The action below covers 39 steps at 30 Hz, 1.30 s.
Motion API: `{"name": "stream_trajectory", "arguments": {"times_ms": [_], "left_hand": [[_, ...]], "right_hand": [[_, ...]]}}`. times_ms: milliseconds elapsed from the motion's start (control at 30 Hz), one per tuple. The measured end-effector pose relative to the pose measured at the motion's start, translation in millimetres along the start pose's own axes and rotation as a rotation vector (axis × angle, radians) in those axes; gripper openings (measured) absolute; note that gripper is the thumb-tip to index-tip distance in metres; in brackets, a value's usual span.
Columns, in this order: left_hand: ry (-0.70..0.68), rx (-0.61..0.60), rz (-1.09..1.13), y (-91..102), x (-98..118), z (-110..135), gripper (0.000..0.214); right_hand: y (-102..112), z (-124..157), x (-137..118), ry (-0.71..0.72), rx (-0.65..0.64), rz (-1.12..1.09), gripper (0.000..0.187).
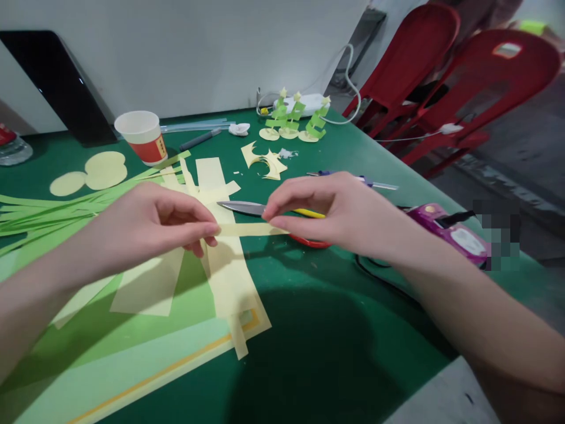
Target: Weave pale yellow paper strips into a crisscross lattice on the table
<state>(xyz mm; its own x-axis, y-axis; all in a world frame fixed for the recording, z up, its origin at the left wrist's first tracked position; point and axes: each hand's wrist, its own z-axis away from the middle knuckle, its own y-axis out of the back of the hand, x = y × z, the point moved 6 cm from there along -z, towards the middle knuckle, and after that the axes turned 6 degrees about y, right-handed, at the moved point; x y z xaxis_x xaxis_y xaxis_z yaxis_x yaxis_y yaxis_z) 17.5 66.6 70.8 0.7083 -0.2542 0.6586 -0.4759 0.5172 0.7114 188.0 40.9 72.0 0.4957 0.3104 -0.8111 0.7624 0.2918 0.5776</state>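
Between my two hands a narrow pale yellow paper strip is stretched out level above the table. My left hand pinches its left end between thumb and fingers. Farther along to the right, my right hand pinches the strip too, and its end shows below the thumb. Scissors with red and yellow on the handles lie just behind the strip, partly covered by my right hand. Under my left hand are pale yellow paper pieces on green sheets, with thin green paper strips off to the left.
Small green paper trees on round bases stand at the back, near a white power strip. Around them are a paper cup, paper scraps, a pen-like tool and yellow paper circles. A purple device with a cable sits right.
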Motion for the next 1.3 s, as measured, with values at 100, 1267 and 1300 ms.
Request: {"name": "stream_trajectory", "arguments": {"times_ms": [100, 1267, 1300], "left_hand": [[-0.036, -0.013, 0.029, -16.2, 8, 4, 0.012], [-0.031, -0.134, 0.168, -11.8, 5, -3, 0.013], [-0.039, -0.131, 0.18, -16.5, 7, -1, 0.014]], "right_hand": [[-16, 1, -12, 0.1, 0.012, -0.016, 0.006], [-9, 0, 3, -0.053, -0.097, -0.09, 0.007], [-15, 0, -1, -0.023, -0.08, -0.11, 0.005]]}}
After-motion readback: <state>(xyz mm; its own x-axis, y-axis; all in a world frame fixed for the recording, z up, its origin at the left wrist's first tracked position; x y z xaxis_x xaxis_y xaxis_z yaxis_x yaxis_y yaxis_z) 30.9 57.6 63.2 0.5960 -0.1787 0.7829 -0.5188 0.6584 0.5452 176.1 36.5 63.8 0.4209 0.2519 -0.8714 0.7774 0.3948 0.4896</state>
